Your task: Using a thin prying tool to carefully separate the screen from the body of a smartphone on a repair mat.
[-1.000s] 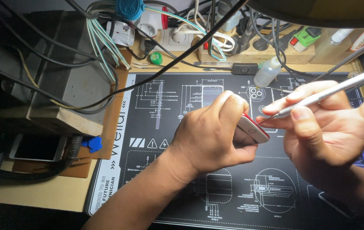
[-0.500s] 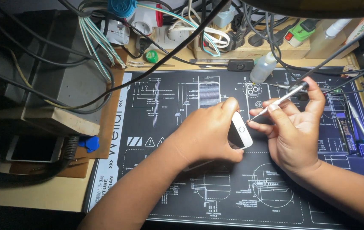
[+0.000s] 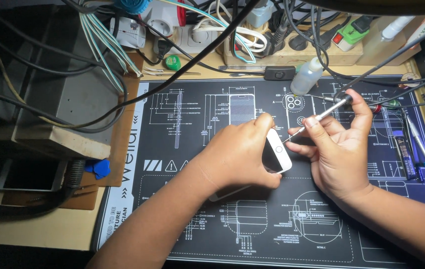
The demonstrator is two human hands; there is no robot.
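My left hand grips a white smartphone, holding it tilted up on its edge over the black work mat. My right hand holds a thin metal screwdriver like a pen. Its tip touches the phone's end edge, just right of my left thumb. Most of the phone's body is hidden behind my left hand.
A small clear dropper bottle stands at the mat's far edge. Pens and tools lie at the right side of the mat. Cables and power strips crowd the back. A second phone and blue picks lie at left.
The view has shifted and both hands now sit lower over the mat. My right hand has come in close and the screwdriver tip now meets the phone's end.
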